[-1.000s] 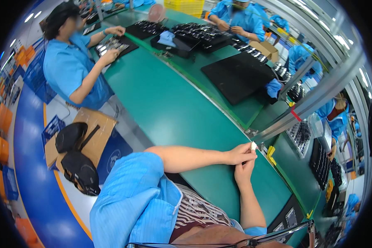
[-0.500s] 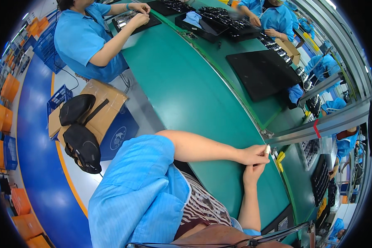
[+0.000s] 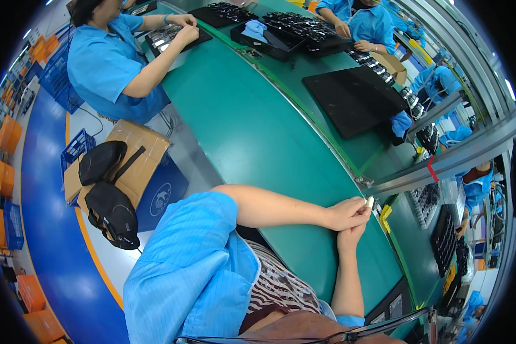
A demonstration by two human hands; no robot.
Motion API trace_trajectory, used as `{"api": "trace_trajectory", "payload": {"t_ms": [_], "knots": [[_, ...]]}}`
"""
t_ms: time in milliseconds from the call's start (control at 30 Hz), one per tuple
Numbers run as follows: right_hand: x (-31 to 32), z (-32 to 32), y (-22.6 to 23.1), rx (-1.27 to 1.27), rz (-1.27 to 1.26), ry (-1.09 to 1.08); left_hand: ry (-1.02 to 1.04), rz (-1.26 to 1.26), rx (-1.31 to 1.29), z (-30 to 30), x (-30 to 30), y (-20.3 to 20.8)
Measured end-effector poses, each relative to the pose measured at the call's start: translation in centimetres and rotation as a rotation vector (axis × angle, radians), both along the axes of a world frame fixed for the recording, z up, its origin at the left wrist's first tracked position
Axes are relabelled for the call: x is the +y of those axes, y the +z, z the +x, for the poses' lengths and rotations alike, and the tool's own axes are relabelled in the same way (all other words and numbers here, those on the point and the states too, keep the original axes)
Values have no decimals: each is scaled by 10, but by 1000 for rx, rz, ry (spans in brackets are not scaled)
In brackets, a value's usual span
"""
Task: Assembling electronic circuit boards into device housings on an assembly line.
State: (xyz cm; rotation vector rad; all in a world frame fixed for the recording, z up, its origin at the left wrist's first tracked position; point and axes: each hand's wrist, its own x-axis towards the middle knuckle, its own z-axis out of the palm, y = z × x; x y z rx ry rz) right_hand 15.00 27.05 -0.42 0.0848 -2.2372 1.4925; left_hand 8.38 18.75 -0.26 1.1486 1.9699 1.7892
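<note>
Both left hand (image 3: 343, 215) and right hand (image 3: 351, 234), touching, over green bench (image 3: 269, 146); small white piece (image 3: 370, 202) at fingertips, finger grasp indiscernible.

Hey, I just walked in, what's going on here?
The person wearing the camera has their left hand and right hand together over the green bench. A small whitish piece shows at the fingertips; whether it is held or worn on a finger, I can't tell. Up the bench, a co-worker in blue has both hands over silvery parts. A black board lies across the divider.
</note>
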Motion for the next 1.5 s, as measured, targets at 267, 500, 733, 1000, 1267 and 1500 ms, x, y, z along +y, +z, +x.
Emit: {"api": "trace_trajectory", "payload": {"t_ms": [267,500,733,1000,1267,1500], "knots": [[5,-6,-5,-68,-262,-8,302,204,413,8,-6,21],[-5,-5,13,-17,144,-58,130,605,469,6,-39,123],[18,-6,-21,-204,-249,48,-23,886,556,36,-121,209],[7,2,-3,-165,-118,12,665,1920,655,78,-134,217],[3,1,-6,-129,-123,5,648,1982,697,108,-132,184],[8,2,-9,-136,-71,-14,842,1914,819,91,-126,213]]}}
